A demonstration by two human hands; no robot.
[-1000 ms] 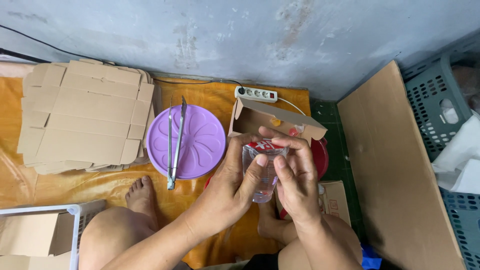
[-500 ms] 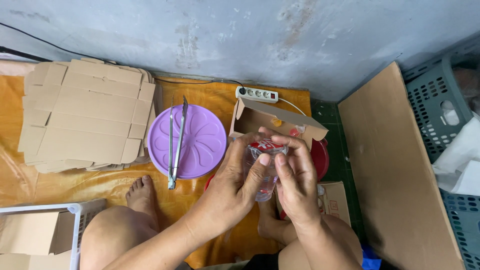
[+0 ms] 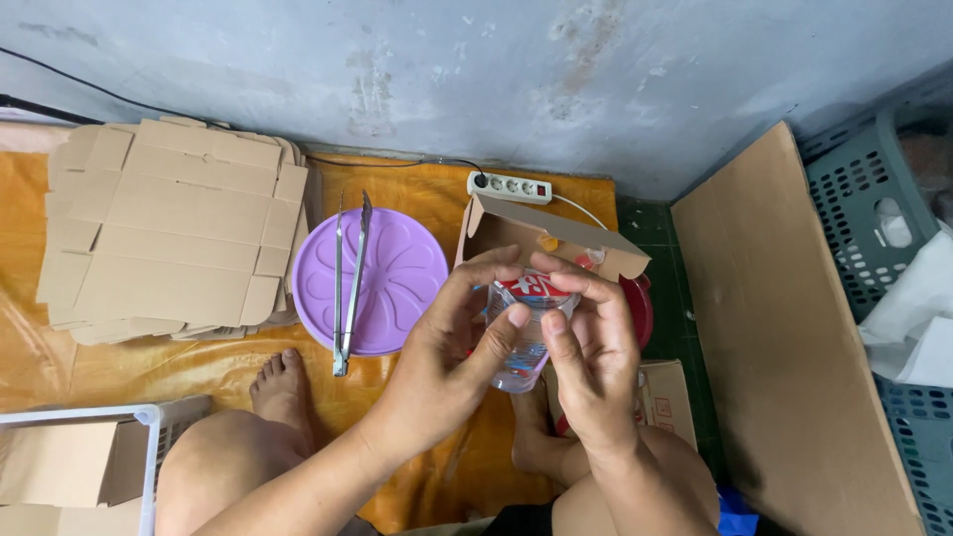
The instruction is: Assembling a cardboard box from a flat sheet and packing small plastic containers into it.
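Both my hands hold a small clear plastic cup of water [image 3: 524, 342] with a red and white foil lid, in the middle of the head view. My left hand [image 3: 452, 347] wraps the cup's side from the left, thumb across its front. My right hand [image 3: 594, 347] grips it from the right, fingertips on the lid's rim. Just behind the cup stands an open cardboard box [image 3: 541, 238]. My bare legs and feet rest on the orange mat [image 3: 437, 199] below.
A purple round lid [image 3: 397, 278] carries metal tongs [image 3: 349, 283] left of the box. A stack of flat cardboard blanks [image 3: 169, 233] lies far left. A white power strip [image 3: 508, 186] sits by the wall. A cardboard sheet [image 3: 784, 337] and grey baskets [image 3: 874, 208] are right.
The cup has come slightly lower and more upright between my hands, and my left thumb has slid across its front. The rest of the scene is unchanged.
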